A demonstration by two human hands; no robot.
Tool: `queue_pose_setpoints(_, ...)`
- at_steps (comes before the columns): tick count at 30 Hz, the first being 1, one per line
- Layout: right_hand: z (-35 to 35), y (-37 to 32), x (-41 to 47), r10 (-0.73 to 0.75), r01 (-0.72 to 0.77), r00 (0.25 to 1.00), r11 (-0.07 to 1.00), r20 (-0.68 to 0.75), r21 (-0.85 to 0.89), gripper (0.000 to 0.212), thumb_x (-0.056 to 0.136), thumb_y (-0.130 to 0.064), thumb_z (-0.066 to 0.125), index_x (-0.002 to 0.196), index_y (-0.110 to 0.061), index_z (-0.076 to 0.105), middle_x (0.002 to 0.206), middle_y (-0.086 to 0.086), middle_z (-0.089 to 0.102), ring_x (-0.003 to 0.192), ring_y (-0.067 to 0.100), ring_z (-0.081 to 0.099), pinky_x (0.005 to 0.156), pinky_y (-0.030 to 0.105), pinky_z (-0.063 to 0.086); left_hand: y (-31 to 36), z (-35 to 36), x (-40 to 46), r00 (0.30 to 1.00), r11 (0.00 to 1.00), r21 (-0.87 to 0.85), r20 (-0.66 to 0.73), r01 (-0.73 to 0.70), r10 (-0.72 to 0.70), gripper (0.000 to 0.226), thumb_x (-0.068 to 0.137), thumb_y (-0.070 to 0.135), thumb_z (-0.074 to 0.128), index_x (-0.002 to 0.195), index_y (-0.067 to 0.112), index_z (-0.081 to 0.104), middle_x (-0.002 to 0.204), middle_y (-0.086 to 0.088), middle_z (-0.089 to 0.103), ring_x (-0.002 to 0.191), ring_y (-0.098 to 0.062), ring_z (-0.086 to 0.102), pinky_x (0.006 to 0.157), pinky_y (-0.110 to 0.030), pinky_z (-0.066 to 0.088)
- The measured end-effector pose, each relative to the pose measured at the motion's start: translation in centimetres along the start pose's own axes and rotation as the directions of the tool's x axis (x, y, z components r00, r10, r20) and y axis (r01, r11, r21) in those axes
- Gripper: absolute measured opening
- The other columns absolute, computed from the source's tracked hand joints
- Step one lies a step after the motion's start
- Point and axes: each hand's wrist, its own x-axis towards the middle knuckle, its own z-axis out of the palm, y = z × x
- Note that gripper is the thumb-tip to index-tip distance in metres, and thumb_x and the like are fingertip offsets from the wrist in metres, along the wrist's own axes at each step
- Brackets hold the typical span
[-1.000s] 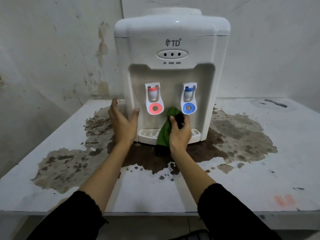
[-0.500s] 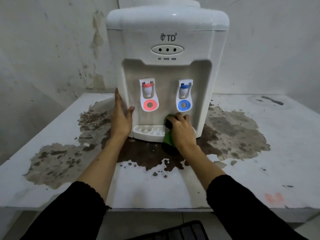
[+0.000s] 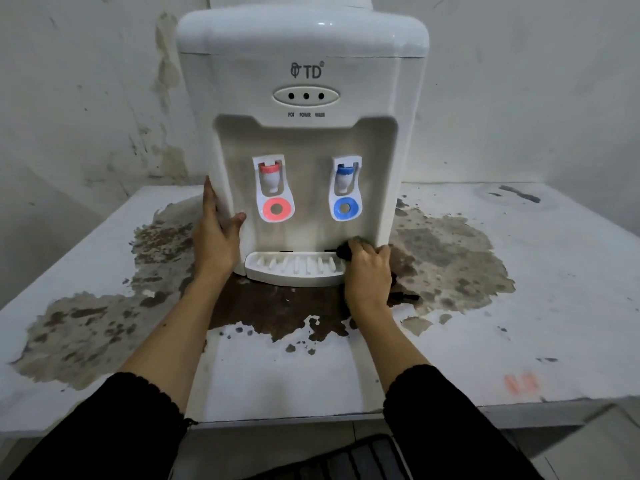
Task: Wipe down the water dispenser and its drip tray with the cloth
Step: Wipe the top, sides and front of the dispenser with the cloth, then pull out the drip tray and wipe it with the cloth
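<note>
A white tabletop water dispenser (image 3: 304, 39) stands at the back of the table, with a red tap (image 3: 270, 172) and a blue tap (image 3: 345, 172) in its recess. Its white slotted drip tray (image 3: 294, 269) juts out at the base. My left hand (image 3: 216, 237) lies flat against the dispenser's lower left side, fingers spread. My right hand (image 3: 367, 273) is closed over the cloth (image 3: 344, 251) at the tray's right end, against the lower right corner of the recess. Only a dark edge of the cloth shows past my fingers.
The white table (image 3: 519, 323) carries a large brown stain (image 3: 446, 261) around and in front of the dispenser. Stained walls stand close behind and to the left. The table's front edge runs under my forearms, with a dark ribbed object (image 3: 346, 459) below it.
My right hand has slid the cloth from the middle of the recess down and right to the tray's right end. The left hand stays on the dispenser's side. The camera has moved closer.
</note>
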Motion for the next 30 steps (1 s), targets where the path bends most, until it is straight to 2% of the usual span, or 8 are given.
queue_pose_setpoints(3, -0.7, 0.2, 0.1, 0.057, -0.054, 0.998, 0.988, -0.011, 0.142, 0.028, 0.089, -0.001, 0.051, 0.114, -0.009, 0.063, 0.111, 0.01, 0.068, 0.103, 0.032, 0.046, 0.08, 0.038, 0.048, 0.1, -0.1, 0.1, 1.0, 1.0, -0.01, 0.012, 0.002, -0.002, 0.071, 0.093, 0.019, 0.054, 0.15, 0.03, 0.013, 0.148, -0.002, 0.039, 0.132, -0.025, 0.042, 0.105, -0.044, 0.04)
queue_pose_setpoints(7, -1.9, -0.1, 0.7, -0.049, 0.136, 0.936, 0.964, -0.348, 0.228, 0.038, 0.068, 0.005, 0.075, 0.105, -0.002, 0.068, 0.1, 0.01, 0.073, 0.085, 0.037, 0.062, 0.071, 0.04, 0.057, 0.2, -0.2, 0.0, 1.0, 1.0, 0.001, 0.007, -0.003, 0.003, 0.071, 0.093, 0.018, 0.055, 0.15, 0.029, 0.013, 0.147, -0.004, 0.04, 0.13, -0.026, 0.044, 0.104, -0.043, 0.041)
queue_pose_setpoints(10, -1.7, -0.6, 1.7, -0.043, 0.141, 0.917, 0.965, -0.395, 0.223, 0.039, 0.06, 0.005, 0.08, 0.097, -0.003, 0.071, 0.095, 0.008, 0.074, 0.075, 0.033, 0.063, 0.063, 0.034, 0.057, 0.1, -0.3, 0.1, 1.0, 1.0, 0.001, 0.002, -0.007, 0.007, 0.071, 0.092, 0.019, 0.056, 0.15, 0.029, 0.014, 0.146, -0.004, 0.042, 0.129, -0.027, 0.045, 0.103, -0.042, 0.042)
queue_pose_setpoints(13, -0.7, -0.6, 1.5, 0.001, 0.086, 0.938, 0.968, -0.346, 0.237, 0.042, 0.065, 0.006, 0.076, 0.104, -0.004, 0.069, 0.102, 0.007, 0.073, 0.079, 0.034, 0.062, 0.068, 0.034, 0.056, 0.0, -0.3, 0.2, 1.0, 1.0, 0.015, 0.003, -0.008, 0.008, 0.071, 0.092, 0.019, 0.056, 0.15, 0.027, 0.015, 0.146, -0.005, 0.042, 0.13, -0.027, 0.045, 0.103, -0.042, 0.042)
queue_pose_setpoints(16, 0.0, -0.3, 0.2, 0.074, -0.042, 0.985, 0.978, -0.154, 0.203, 0.037, 0.083, 0.004, 0.059, 0.118, -0.006, 0.062, 0.113, 0.008, 0.069, 0.098, 0.036, 0.052, 0.082, 0.041, 0.052, 0.0, -0.4, 0.2, 1.0, 1.0, 0.015, 0.008, -0.006, 0.006, 0.072, 0.092, 0.019, 0.057, 0.15, 0.028, 0.015, 0.145, -0.005, 0.043, 0.129, -0.026, 0.045, 0.104, -0.042, 0.041)
queue_pose_setpoints(19, -0.1, 0.5, 0.3, 0.062, -0.062, 0.998, 0.991, 0.003, 0.121, 0.03, 0.093, 0.0, 0.043, 0.117, -0.006, 0.06, 0.112, 0.013, 0.067, 0.102, 0.034, 0.045, 0.087, 0.038, 0.045, 0.2, -0.5, 0.0, 1.0, 1.0, 0.004, 0.008, 0.001, -0.001, 0.074, 0.09, 0.018, 0.06, 0.149, 0.029, 0.017, 0.145, -0.004, 0.044, 0.129, -0.026, 0.046, 0.105, -0.042, 0.041)
queue_pose_setpoints(25, -1.1, -1.5, 0.9, -0.078, 0.074, 0.978, 0.997, 0.192, 0.025, 0.028, 0.093, 0.0, 0.04, 0.113, -0.005, 0.059, 0.108, 0.016, 0.066, 0.105, 0.032, 0.043, 0.088, 0.035, 0.039, 0.5, -1.1, 0.3, 0.999, 0.999, -0.026, 0.024, 0.034, -0.033, 0.077, 0.086, 0.017, 0.065, 0.148, 0.028, 0.021, 0.145, -0.003, 0.044, 0.128, -0.025, 0.048, 0.105, -0.047, 0.041)
queue_pose_setpoints(30, -0.9, -4.2, -0.8, -0.385, 0.361, 0.889, 0.922, 0.247, 0.138, 0.035, 0.089, 0.003, 0.045, 0.122, -0.007, 0.055, 0.111, 0.014, 0.065, 0.105, 0.028, 0.042, 0.091, 0.035, 0.039, 0.8, -1.0, 0.1, 0.998, 0.998, -0.031, 0.027, 0.055, -0.054, 0.072, 0.088, 0.017, 0.063, 0.147, 0.026, 0.024, 0.143, -0.003, 0.046, 0.128, -0.023, 0.047, 0.105, -0.043, 0.041)
